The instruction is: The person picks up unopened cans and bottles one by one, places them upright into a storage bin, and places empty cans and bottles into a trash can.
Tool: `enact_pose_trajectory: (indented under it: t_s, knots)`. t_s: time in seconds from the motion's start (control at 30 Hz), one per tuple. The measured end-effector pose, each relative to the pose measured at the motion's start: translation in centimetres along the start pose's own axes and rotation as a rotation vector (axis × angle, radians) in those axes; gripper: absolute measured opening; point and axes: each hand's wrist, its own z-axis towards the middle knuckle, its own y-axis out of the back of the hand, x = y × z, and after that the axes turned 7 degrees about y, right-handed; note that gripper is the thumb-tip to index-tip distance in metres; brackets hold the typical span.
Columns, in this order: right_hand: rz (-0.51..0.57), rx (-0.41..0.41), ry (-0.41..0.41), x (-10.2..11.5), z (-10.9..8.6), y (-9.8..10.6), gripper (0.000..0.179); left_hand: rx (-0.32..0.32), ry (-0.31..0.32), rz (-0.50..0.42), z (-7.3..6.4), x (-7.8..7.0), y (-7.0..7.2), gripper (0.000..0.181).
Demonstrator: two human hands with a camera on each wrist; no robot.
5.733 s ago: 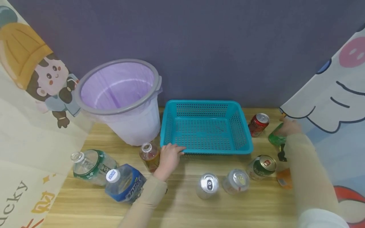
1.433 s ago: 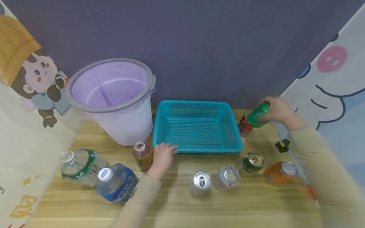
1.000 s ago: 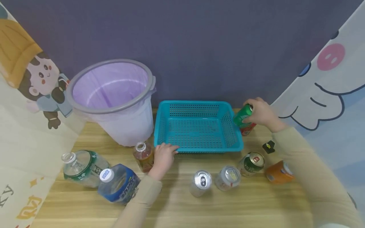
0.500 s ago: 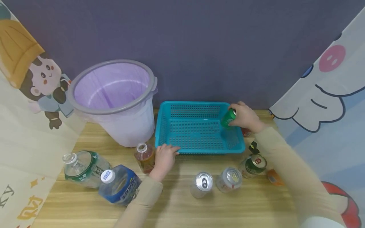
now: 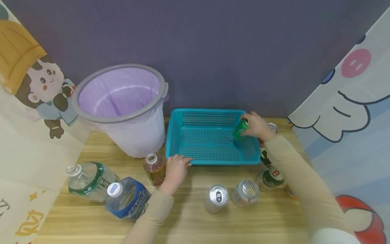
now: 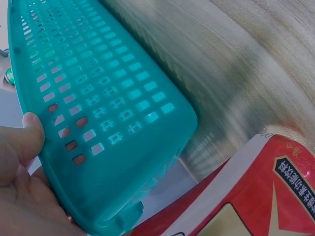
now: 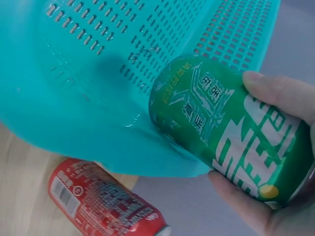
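Note:
My right hand (image 5: 259,128) grips a green soda can (image 5: 240,129) tilted inside the right end of a teal perforated basket (image 5: 213,112). In the right wrist view, thumb and fingers wrap the can's rear half, while its front end sits low over the basket floor. My left hand (image 5: 176,169) holds the basket's near left rim. Its thumb presses the outer wall in the left wrist view, with the other fingers over the inner side. A red can (image 7: 106,196) stands just outside the basket, mostly hidden by my right hand in the head view.
A lined bin (image 5: 120,118) stands at the left. In front are a small bottle (image 5: 156,173), a green-labelled bottle (image 5: 92,181) and a blue-labelled bottle (image 5: 128,200). Nearer right stand two pale cans (image 5: 217,200), a green-and-white can (image 5: 270,178) and a half-hidden orange can (image 5: 290,192).
My right hand has picked the green can up from the table's far right, carried it left past the red can and lowered it into the basket. The left hand has stayed on the rim.

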Motion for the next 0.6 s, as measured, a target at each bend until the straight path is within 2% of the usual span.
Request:
enact_pose_trajectory:
  t_s: [0.3, 0.6]
  knots:
    - [0.021, 0.001, -0.029, -0.5, 0.9, -1.0, 0.069, 0.006, -0.002, -0.008, 0.1, 0.1, -0.2, 0.020]
    - [-0.004, -0.009, -0.076, 0.0, 2.9, -1.9, 0.070, -0.011, -0.013, -0.002, 0.1, 0.5, -0.4, 0.019]
